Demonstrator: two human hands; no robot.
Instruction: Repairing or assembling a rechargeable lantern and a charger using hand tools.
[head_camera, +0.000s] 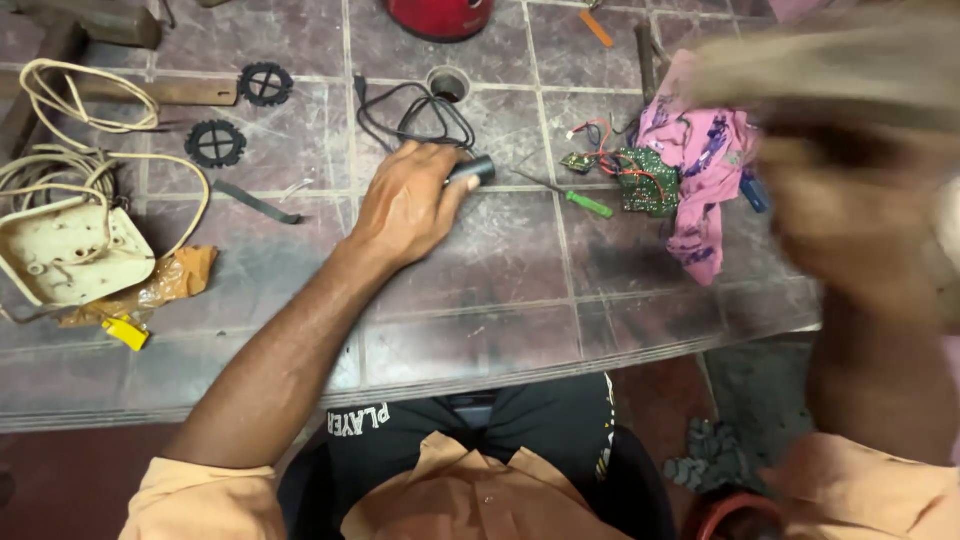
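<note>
My left hand (408, 205) lies on the tiled tabletop (500, 330) with its fingers closed around a black cylindrical plug (472, 171) at the end of a coiled black cable (415, 118). My right hand (850, 215) is raised close to the camera at the right and is badly blurred; a pale blurred shape (830, 70) crosses above it, and whether the hand holds it cannot be made out. A green circuit board (640, 178) with red wires and a green-handled screwdriver (582, 202) lie between the two hands.
A pink cloth (700, 165) lies at the right. A red appliance base (440, 18) stands at the back. A cream extension box (70, 250) with a white cord, two black round grilles (215, 143), an orange wrapper (170, 280) and a yellow clip (127, 332) are at the left.
</note>
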